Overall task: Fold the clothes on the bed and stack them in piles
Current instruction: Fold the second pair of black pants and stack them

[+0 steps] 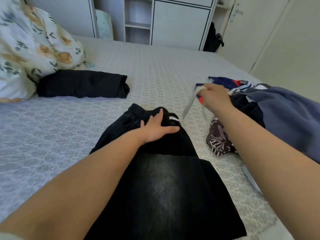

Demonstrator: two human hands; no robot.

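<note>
Black faded trousers (166, 191) lie lengthwise on the bed in front of me, waistband at the far end. My left hand (156, 129) presses flat on them just below the waistband, fingers spread. My right hand (213, 97) is raised to the right, closed on the white drawstring (187, 105) that runs from the waistband. A folded black garment (83, 84) rests at the far left. An unfolded heap lies at the right: a blue garment (290, 115), a navy, red and white striped piece (230, 84) and a dark patterned cloth (219, 139).
The bed (52, 129) has a pale patterned cover. A floral duvet and pillow (31, 45) are piled at the far left corner. White wardrobes and shelves (173, 23) stand beyond the bed's far edge, and a closed door (259, 32) is at the right.
</note>
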